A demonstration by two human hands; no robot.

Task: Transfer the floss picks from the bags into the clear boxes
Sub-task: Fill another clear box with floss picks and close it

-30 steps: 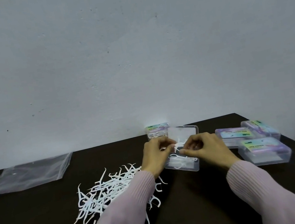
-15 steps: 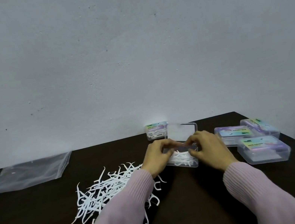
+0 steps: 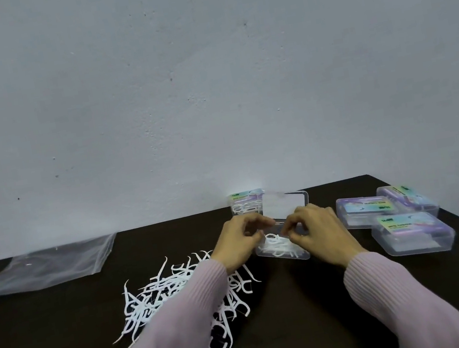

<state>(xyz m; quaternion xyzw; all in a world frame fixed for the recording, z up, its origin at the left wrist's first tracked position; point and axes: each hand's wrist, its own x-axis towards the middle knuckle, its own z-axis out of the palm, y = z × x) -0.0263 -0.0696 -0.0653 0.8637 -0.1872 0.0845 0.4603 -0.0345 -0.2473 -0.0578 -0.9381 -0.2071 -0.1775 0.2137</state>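
An open clear box (image 3: 285, 253) lies on the dark table with white floss picks inside, its lid (image 3: 285, 203) raised behind it. My left hand (image 3: 239, 244) and my right hand (image 3: 320, 233) meet just above the box. The curled fingertips of both hands pinch floss picks at the box's top, and the fingers hide most of those picks. A loose pile of white floss picks (image 3: 157, 294) is spread on the table to the left, partly under my left sleeve. An empty clear bag (image 3: 51, 265) lies flat at the far left.
Three closed clear boxes with coloured labels (image 3: 365, 209) (image 3: 408, 194) (image 3: 414, 236) stand at the right near the table's edge. Another labelled box (image 3: 242, 203) with picks inside stands against the grey wall behind the open lid.
Both hands have drawn closer together and lower over the open box. The picks they pinched above it now lie at the box's top. The view has shifted slightly.
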